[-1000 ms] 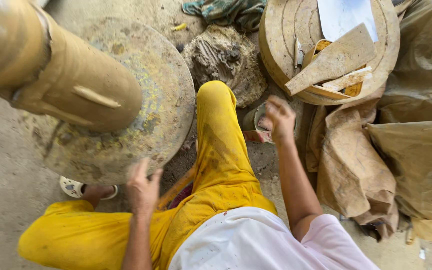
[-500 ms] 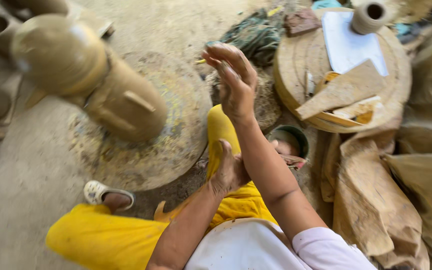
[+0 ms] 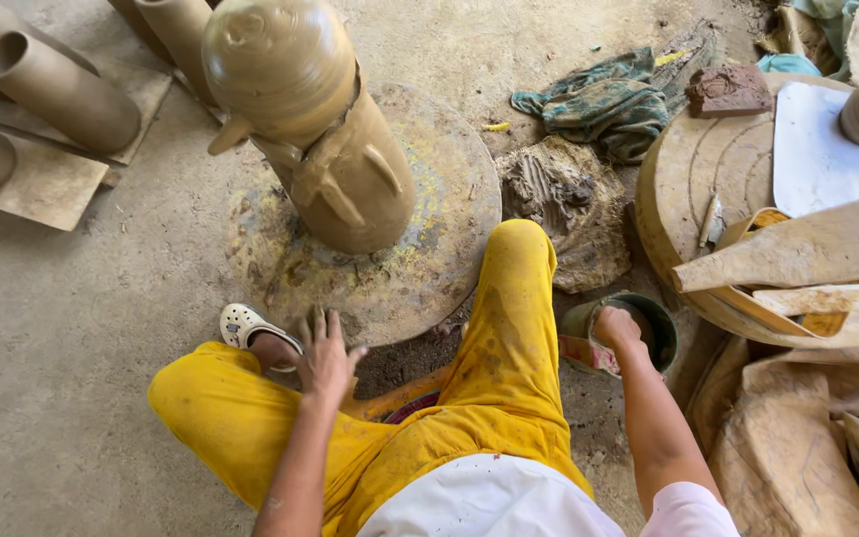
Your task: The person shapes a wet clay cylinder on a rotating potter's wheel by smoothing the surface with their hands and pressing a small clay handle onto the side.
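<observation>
The left hand (image 3: 325, 356) rests with fingers spread on the near rim of the wheel (image 3: 429, 268), just beside the white clog (image 3: 243, 323). The tall clay pot (image 3: 315, 119) stands on the wheel, tilted left. The right hand (image 3: 616, 328) dips into the small green bucket (image 3: 656, 328) beside the yellow-trousered knee; its fingers are hidden, so their grip cannot be told

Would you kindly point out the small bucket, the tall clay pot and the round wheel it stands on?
small bucket (image 3: 660, 336), head view, on its green rim.
tall clay pot (image 3: 350, 179), head view, on its side wall.
round wheel (image 3: 429, 264), head view, on its bare top.
</observation>
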